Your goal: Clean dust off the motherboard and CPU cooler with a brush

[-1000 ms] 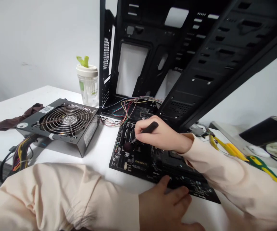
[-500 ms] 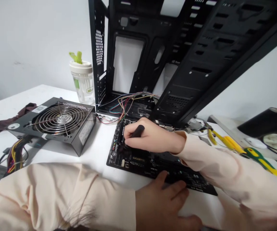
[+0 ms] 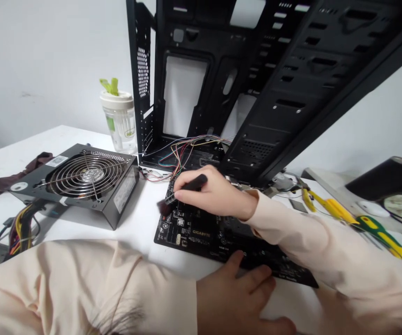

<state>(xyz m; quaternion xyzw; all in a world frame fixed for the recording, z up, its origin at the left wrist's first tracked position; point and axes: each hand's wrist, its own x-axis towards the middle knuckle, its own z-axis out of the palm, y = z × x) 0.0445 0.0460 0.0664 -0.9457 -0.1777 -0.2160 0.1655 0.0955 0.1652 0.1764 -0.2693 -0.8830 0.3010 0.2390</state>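
A black motherboard [image 3: 194, 231] lies flat on the white table [image 3: 145, 218]. My right hand [image 3: 215, 193] is closed around a small black brush [image 3: 183, 190], whose bristles reach just past the board's left edge. My left hand [image 3: 239, 293] rests on the table with fingers spread, thumb and fingertips pressing on the board's near edge. Both arms wear cream sleeves.
An open black computer case [image 3: 257, 83] stands behind the board, with coloured wires [image 3: 183, 149] spilling out. A power supply with a fan grille [image 3: 85, 179] sits to the left, a plastic bottle [image 3: 119, 116] behind it. Yellow-handled tools [image 3: 330, 204] lie at the right.
My right hand has swept the brush leftward across the motherboard, so the bristles now stick out past its left edge. My left hand has stayed on the near edge.
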